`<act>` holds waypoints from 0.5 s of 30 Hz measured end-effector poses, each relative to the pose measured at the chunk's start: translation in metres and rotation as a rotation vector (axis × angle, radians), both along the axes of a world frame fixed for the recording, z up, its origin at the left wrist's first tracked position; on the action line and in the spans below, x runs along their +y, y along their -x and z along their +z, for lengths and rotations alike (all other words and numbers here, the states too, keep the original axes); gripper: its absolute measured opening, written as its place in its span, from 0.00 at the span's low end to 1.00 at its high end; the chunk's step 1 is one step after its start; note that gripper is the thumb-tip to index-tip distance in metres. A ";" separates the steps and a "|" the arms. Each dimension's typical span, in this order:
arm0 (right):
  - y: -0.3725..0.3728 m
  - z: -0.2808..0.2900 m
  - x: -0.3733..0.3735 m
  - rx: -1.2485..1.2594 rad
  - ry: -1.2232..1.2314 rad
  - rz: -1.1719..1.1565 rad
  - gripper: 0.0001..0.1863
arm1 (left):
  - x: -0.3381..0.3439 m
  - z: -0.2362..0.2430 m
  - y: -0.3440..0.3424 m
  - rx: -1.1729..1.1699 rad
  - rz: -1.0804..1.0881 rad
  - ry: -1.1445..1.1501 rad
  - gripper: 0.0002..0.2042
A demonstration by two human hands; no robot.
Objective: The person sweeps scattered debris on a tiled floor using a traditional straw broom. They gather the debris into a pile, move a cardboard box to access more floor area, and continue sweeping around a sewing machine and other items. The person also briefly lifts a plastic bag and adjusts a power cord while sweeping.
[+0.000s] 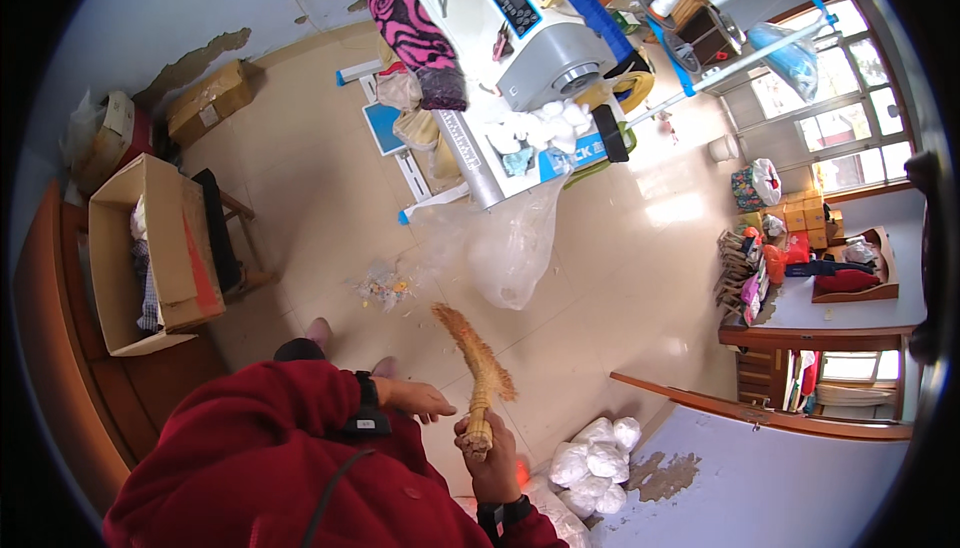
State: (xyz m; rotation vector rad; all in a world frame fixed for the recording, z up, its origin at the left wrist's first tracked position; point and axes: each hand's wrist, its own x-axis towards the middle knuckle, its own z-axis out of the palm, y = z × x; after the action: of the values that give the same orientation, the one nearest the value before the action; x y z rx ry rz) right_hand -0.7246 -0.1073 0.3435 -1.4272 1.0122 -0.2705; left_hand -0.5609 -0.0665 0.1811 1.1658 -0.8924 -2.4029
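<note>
My right hand (490,458) is closed round the thick bound handle of a straw broom (478,358). The broom's bristles spread away from me, raised over the tiled floor. Just left of the handle is my left hand (415,400), holding nothing, its fingers loosely extended and not visibly touching the broom. Beyond the bristles, a small heap of scraps (385,286) in mixed colours lies on the floor. A clear plastic bag (515,258) hangs from the near edge of the sewing machine table, close to the heap.
Ahead stands a white sewing machine (545,48) on its table with blue-tipped legs. To the left are an open cardboard box (150,248) and a dark-seated stool (222,233). White stuffed bags (597,463) sit by the wall at lower right. Bundled goods (745,268) line the right side.
</note>
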 end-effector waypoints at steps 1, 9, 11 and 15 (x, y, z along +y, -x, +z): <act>-0.002 0.007 0.000 0.012 0.039 0.080 0.11 | 0.000 0.015 0.007 0.023 0.038 -0.139 0.24; -0.075 -0.004 0.026 -0.066 -0.006 0.145 0.19 | 0.014 0.058 -0.039 0.191 0.562 -0.497 0.16; -0.097 -0.013 0.025 0.000 0.434 0.420 0.19 | 0.031 0.047 -0.082 0.282 0.607 -0.249 0.15; -0.115 -0.033 0.027 -0.250 -0.939 -0.140 0.25 | 0.065 0.017 -0.166 0.056 0.695 0.257 0.08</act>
State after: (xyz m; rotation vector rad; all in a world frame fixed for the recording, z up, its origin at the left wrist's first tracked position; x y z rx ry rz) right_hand -0.6094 -0.0799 0.3104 -0.4596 0.8521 -0.0467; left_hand -0.3947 -0.0019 0.1984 1.0735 -0.6152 -1.6992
